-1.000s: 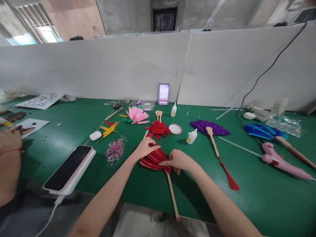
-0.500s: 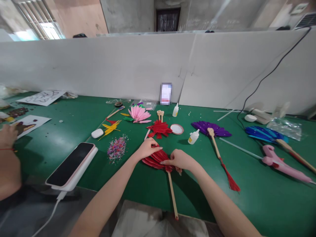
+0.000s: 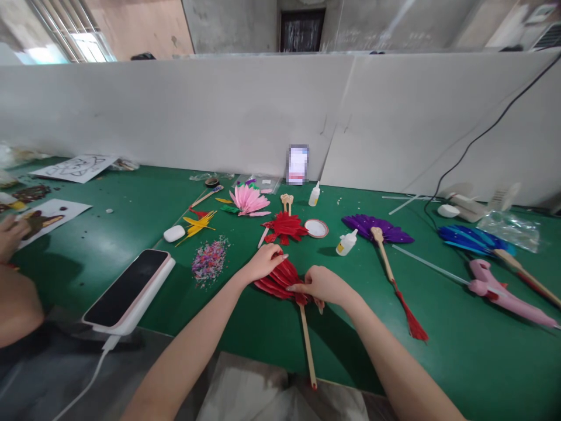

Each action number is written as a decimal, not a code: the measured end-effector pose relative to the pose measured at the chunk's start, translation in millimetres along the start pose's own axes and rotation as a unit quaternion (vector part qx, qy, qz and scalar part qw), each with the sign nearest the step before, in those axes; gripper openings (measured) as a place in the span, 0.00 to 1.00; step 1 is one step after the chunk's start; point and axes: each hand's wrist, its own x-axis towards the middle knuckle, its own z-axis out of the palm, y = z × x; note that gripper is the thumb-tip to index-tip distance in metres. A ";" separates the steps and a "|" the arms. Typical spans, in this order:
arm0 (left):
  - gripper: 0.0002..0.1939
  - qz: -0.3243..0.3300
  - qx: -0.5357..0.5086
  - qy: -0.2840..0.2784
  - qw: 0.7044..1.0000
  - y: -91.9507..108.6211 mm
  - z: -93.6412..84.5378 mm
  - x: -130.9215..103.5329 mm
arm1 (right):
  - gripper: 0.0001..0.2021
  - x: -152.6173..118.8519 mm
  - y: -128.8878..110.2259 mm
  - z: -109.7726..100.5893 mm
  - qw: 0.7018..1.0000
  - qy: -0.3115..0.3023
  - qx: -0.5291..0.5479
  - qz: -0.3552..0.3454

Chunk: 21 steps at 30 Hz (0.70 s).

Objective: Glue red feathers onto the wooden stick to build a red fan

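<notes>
both hands, left hand point(image 3: 264, 262) and right hand point(image 3: 322, 285), press the red feather fan point(image 3: 279, 278).

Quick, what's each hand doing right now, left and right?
Left hand: fingers curled, pressing on the top of the red feather fan.
Right hand: grip closed on the fan where the feathers meet the stick.

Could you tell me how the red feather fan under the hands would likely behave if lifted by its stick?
The red feather fan probably feels very light: thin feathers on a slim wooden stick. The feathers would likely flex and flutter, while the stick looks stiff. Lying flat, it seems unlikely to roll.
</notes>
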 end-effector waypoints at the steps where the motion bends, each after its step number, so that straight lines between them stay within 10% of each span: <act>1: 0.12 0.001 0.001 -0.005 1.000 0.3 -0.4 0.2 | 0.30 0.1 -0.3 -0.1 1.000 0.000 0.000 0.003; 21: 0.13 -0.005 0.015 -0.013 1.000 5.1 -0.7 -1.0 | 0.31 9.3 21.2 -9.9 0.980 -0.112 0.163 -0.034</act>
